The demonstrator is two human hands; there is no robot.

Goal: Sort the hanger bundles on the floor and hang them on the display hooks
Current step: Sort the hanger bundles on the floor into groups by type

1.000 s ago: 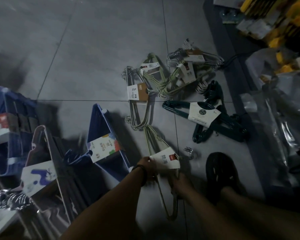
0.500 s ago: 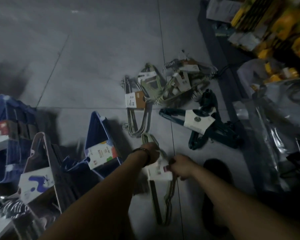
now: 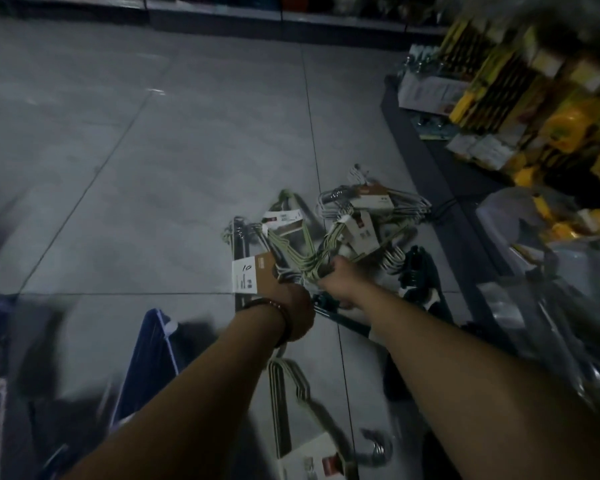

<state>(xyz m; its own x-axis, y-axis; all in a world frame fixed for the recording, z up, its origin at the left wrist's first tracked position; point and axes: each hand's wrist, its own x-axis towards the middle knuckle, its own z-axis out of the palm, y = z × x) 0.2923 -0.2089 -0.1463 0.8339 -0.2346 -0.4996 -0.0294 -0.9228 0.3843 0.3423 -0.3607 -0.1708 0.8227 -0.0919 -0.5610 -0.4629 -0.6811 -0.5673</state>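
Note:
Several hanger bundles lie on the grey tiled floor. My right hand (image 3: pixel 340 284) grips the pale green wire bundle (image 3: pixel 302 252) where its arms meet. My left hand (image 3: pixel 293 308), with a bead bracelet on its wrist, curls down onto the grey wire bundle (image 3: pixel 239 237), just beside that bundle's brown card marked "10" (image 3: pixel 253 277); its fingertips are hidden. Another pale green bundle (image 3: pixel 284 393) with a white card lies loose between my forearms. A dark green plastic bundle (image 3: pixel 418 268) lies under and to the right of my right hand. White bundles (image 3: pixel 378 206) lie behind.
A blue hanger bundle (image 3: pixel 153 344) stands at the lower left, with blurred dark goods beside it. A low dark shelf base (image 3: pixel 430 147) runs along the right, with yellow packaged goods (image 3: pixel 534 109) and clear plastic wrap (image 3: pixel 551 306) above it. Bare tiles (image 3: pixel 153 168) stretch to the left and ahead.
Both hands let go of the near pale green bundle, which now lies on the floor, and reached forward to the pile. The view tilted up toward the shelves.

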